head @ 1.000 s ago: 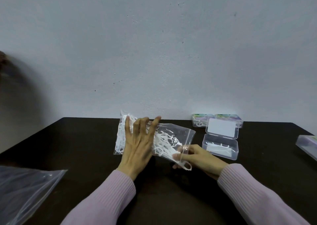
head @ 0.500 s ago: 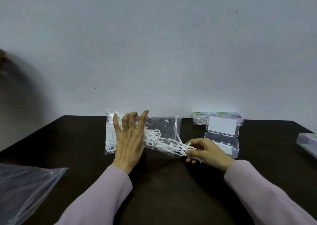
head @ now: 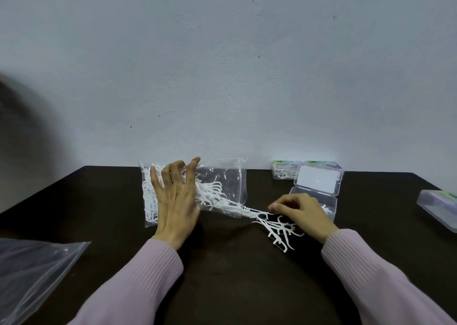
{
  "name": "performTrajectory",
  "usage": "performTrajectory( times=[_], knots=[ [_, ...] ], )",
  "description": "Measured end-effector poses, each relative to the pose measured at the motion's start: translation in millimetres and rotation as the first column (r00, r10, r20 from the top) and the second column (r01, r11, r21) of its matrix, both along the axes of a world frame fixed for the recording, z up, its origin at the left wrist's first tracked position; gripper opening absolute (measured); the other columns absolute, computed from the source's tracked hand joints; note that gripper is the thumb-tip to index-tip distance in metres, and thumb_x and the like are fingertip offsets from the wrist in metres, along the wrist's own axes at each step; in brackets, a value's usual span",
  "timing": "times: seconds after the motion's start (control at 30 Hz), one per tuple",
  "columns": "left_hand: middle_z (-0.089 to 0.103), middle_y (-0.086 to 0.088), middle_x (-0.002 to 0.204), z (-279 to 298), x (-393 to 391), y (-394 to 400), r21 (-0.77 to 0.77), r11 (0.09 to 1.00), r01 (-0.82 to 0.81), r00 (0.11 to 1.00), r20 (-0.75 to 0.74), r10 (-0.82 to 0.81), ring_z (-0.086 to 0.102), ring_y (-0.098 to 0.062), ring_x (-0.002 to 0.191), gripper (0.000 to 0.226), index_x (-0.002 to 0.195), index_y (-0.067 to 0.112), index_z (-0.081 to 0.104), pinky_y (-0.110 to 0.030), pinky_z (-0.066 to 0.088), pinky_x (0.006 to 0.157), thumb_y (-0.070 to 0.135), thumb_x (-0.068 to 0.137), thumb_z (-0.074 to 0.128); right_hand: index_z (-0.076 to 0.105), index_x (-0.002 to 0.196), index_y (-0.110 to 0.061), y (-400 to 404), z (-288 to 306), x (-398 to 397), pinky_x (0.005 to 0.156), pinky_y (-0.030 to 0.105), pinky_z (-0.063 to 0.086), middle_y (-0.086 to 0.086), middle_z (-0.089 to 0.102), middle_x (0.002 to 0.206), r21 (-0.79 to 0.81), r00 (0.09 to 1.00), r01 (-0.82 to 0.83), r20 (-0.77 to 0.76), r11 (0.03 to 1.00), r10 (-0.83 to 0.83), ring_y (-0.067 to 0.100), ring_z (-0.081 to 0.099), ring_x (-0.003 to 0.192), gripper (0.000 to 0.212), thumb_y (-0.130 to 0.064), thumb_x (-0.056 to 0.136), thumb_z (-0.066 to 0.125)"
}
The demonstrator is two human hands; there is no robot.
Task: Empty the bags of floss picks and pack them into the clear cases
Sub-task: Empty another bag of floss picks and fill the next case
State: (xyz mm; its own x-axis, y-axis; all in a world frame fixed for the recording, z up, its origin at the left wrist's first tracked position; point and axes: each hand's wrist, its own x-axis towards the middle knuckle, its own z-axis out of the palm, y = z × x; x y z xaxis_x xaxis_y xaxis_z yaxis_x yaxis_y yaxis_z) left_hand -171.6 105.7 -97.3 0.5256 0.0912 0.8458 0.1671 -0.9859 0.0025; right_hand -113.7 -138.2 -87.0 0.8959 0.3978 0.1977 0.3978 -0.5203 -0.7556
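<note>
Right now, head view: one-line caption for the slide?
Left hand pins the floss-pick bag to the table while right hand drags picks out toward the open clear case.

Ribbed lilac knit sleeves (head: 138, 282), snug cuffs.

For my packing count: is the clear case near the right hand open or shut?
Open: the clear case has its lid raised behind it.
</note>
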Motion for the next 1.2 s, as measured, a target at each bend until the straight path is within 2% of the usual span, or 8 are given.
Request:
performTrajectory(
  times=[0.2, 0.33, 0.43, 0.5, 0.77, 0.93, 1.03, 1.2],
  knots=[
    [0.034, -0.012, 0.114, 1.5, 0.3, -6.5, -0.07, 0.997, 0.037, 0.999, -0.008, -0.038, 0.032, -0.03, 0.113, 0.095, 0.135, 0.017, 0.035, -0.061, 0.014, 0.109, -0.007, 0.049, 0.067, 0.064, 0.105, -0.027, 9.4, 4.1, -8.6, 0.08, 0.005, 0.038, -0.016, 0.064, 0.103, 0.016, 0.986, -0.145, 0.082, 0.989, 0.144, -0.005, 0.057, 0.098, 0.023, -0.027, 0.083, 0.067],
    [0.034, -0.012, 0.115, 0.8, -2.1, -13.7, -0.066, 0.996, 0.063, 0.998, 0.009, -0.062, 0.031, -0.029, 0.115, 0.096, 0.135, 0.018, 0.035, -0.058, 0.014, 0.11, -0.005, 0.049, 0.071, 0.057, 0.105, -0.029, 23.2, -1.7, -15.8, 0.088, 0.014, 0.043, -0.015, 0.064, 0.104, -0.041, 0.962, -0.241, 0.118, 0.97, 0.244, -0.008, 0.057, 0.098, 0.021, -0.029, 0.086, 0.064],
    [0.031, -0.01, 0.116, 3.7, -2.6, -15.5, -0.063, 0.996, 0.066, 0.997, 0.033, -0.064, 0.031, -0.029, 0.115, 0.097, 0.135, 0.019, 0.034, -0.057, 0.011, 0.111, -0.006, 0.049, 0.072, 0.055, 0.1, -0.033, 22.8, -3.8, -12.9, 0.107, 0.032, 0.032, -0.018, 0.064, 0.094, -0.121, 0.952, -0.203, 0.208, 0.972, 0.224, -0.005, 0.057, 0.092, 0.016, -0.033, 0.086, 0.063],
    [0.031, -0.009, 0.116, 6.0, -2.6, -14.8, -0.068, 0.996, 0.063, 0.997, 0.041, -0.06, 0.03, -0.029, 0.115, 0.098, 0.134, 0.018, 0.035, -0.056, 0.01, 0.111, -0.006, 0.048, 0.074, 0.058, 0.098, -0.035, 20.5, -1.3, -11.0, 0.111, 0.032, 0.02, -0.015, 0.066, 0.091, -0.136, 0.946, -0.17, 0.255, 0.976, 0.2, -0.004, 0.058, 0.087, 0.015, -0.031, 0.085, 0.064],
    [0.031, -0.011, 0.115, 7.7, -3.7, -1.5, -0.125, 0.992, -0.014, 0.999, 0.041, 0.019, 0.03, -0.03, 0.114, 0.096, 0.133, 0.017, 0.037, -0.062, 0.014, 0.11, -0.003, 0.048, 0.077, 0.065, 0.101, -0.03, 7.6, -0.6, -4.9, 0.086, 0.024, 0.043, -0.011, 0.067, 0.09, -0.148, 0.961, -0.081, 0.252, 0.986, 0.117, 0.005, 0.058, 0.088, 0.016, -0.026, 0.085, 0.065],
    [0.032, -0.013, 0.115, 8.8, -4.1, 3.8, -0.145, 0.988, -0.055, 0.997, 0.051, 0.063, 0.03, -0.031, 0.115, 0.095, 0.133, 0.017, 0.038, -0.062, 0.016, 0.11, -0.001, 0.049, 0.079, 0.064, 0.103, -0.03, 7.4, -2.0, -6.6, 0.106, 0.031, 0.029, -0.016, 0.063, 0.097, -0.286, 0.952, -0.035, 0.283, 0.958, 0.119, -0.004, 0.05, 0.086, 0.019, -0.027, 0.084, 0.063],
    [0.035, -0.014, 0.115, 7.7, -4.0, 3.0, -0.152, 0.987, -0.044, 0.997, 0.056, 0.054, 0.03, -0.031, 0.115, 0.094, 0.132, 0.017, 0.039, -0.062, 0.017, 0.11, -0.001, 0.049, 0.078, 0.058, 0.107, -0.034, 9.1, -2.5, -8.0, 0.116, 0.036, 0.01, -0.017, 0.059, 0.11, -0.311, 0.956, -0.048, 0.26, 0.949, 0.133, 0.0, 0.049, 0.105, 0.027, -0.025, 0.082, 0.062],
    [0.032, -0.011, 0.115, 8.1, -3.9, -6.0, -0.153, 0.988, 0.009, 0.998, 0.069, 0.002, 0.031, -0.03, 0.115, 0.094, 0.132, 0.018, 0.037, -0.061, 0.017, 0.11, -0.001, 0.049, 0.076, 0.048, 0.093, -0.03, 14.6, -0.3, -12.6, 0.112, 0.041, 0.022, -0.013, 0.059, 0.103, -0.166, 0.94, -0.062, 0.322, 0.984, 0.113, 0.003, 0.05, 0.102, 0.022, -0.018, 0.079, 0.06]
  ],
)
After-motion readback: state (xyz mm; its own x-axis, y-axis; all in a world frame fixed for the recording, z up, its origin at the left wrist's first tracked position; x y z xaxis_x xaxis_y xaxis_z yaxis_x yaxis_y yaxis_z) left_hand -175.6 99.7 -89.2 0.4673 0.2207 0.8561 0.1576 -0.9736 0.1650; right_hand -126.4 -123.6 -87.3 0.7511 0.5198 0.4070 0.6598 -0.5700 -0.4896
